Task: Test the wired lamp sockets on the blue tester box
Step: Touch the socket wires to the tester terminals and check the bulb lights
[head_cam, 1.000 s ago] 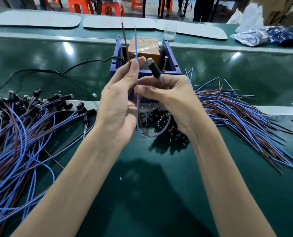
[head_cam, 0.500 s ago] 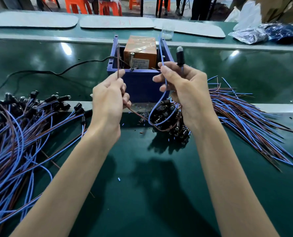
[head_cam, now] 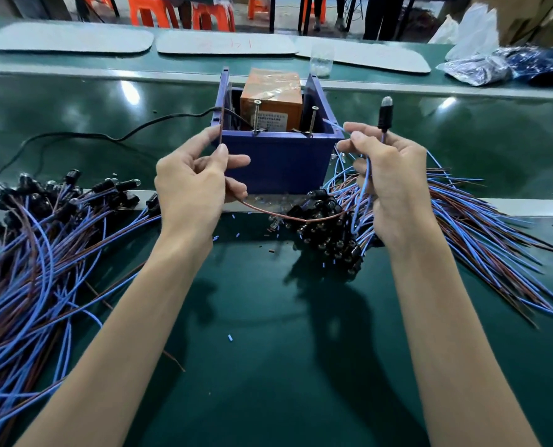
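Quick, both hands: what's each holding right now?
Left hand: pinching the thin brown wire.
Right hand: pinching the thin blue wire, holding the black lamp socket upright.

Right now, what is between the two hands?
In the head view, the blue tester box stands between the left hand and the right hand, which holds a lamp socket. Below, the left hand's brown wire sags across toward the right.

The blue tester box (head_cam: 278, 159) stands open-topped, with two screws (head_cam: 256, 116) upright at its front rim. The right hand (head_cam: 388, 175) holds one black lamp socket (head_cam: 385, 116) upright, bulb on top. Its blue wire (head_cam: 364, 188) tip points toward the right screw. Its brown wire (head_cam: 288, 217) sags across to the left hand (head_cam: 191, 185), which pinches the end upright by the box's left corner.
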Available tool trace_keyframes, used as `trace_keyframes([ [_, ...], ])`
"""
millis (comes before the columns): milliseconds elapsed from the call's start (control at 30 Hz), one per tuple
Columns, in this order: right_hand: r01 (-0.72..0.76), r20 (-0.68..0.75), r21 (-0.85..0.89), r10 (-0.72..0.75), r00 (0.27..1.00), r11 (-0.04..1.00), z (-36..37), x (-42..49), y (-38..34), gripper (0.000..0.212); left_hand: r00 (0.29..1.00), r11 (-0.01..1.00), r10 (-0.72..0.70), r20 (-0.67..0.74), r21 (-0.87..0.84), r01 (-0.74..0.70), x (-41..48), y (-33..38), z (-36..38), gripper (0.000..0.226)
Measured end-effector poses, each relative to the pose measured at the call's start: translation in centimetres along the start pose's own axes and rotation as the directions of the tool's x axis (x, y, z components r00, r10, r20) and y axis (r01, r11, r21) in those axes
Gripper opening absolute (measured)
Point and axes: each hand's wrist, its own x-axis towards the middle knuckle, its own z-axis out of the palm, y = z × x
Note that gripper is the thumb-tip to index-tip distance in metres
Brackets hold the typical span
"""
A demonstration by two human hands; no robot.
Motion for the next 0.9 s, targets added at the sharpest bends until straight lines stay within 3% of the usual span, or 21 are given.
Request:
trace_keyframes([
  [300, -0.039, 0.003, -0.015, 0.039, 0.999, 0.999, -0.2, 0.4, 0.3, 0.020, 1.000, 1.000, -0.006, -0.011, -0.030, 0.006, 0.0, 0.0, -0.1, 0.015],
  [900, -0.109, 0.020, 0.087, 0.108, 0.994, 0.990, -1.0, 1.1, 0.2, 0.030, 0.988, 0.980, -0.150, 0.023, -0.128, 0.152, 0.1, 0.0, 0.1, 0.020],
])
